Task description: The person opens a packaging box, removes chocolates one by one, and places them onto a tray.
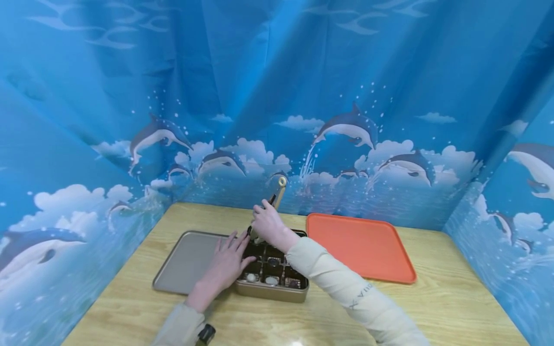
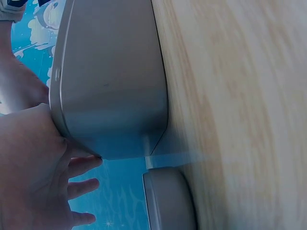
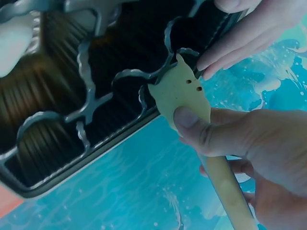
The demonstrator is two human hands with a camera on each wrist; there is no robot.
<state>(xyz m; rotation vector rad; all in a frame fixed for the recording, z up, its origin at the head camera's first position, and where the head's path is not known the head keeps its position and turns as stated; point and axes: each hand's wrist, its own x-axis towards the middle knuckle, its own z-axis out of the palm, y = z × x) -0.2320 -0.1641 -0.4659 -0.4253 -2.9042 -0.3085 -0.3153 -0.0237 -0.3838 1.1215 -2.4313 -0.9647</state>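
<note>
My right hand (image 1: 269, 225) grips a cream long-handled tool (image 3: 184, 93) over the far-left part of a bronze-coloured pan (image 1: 270, 291). The tool's flat head has two pointed corners and two small dark dots, and it touches a wavy metal divider (image 3: 88, 108) inside the pan. In the head view its handle (image 1: 280, 196) rises past the hand and ends in a ring. With fingers extended, my left hand (image 1: 227, 262) rests on the pan's left rim. White rounded pieces (image 1: 271, 280) lie in near compartments. The right hand hides part of the far-left compartments.
A grey tray (image 1: 186, 264) lies left of the pan, partly under my left forearm. To the right is an orange tray (image 1: 359, 245). A wooden table (image 1: 450, 293) holds everything, with a blue dolphin-print curtain (image 1: 268, 96) behind and at the sides.
</note>
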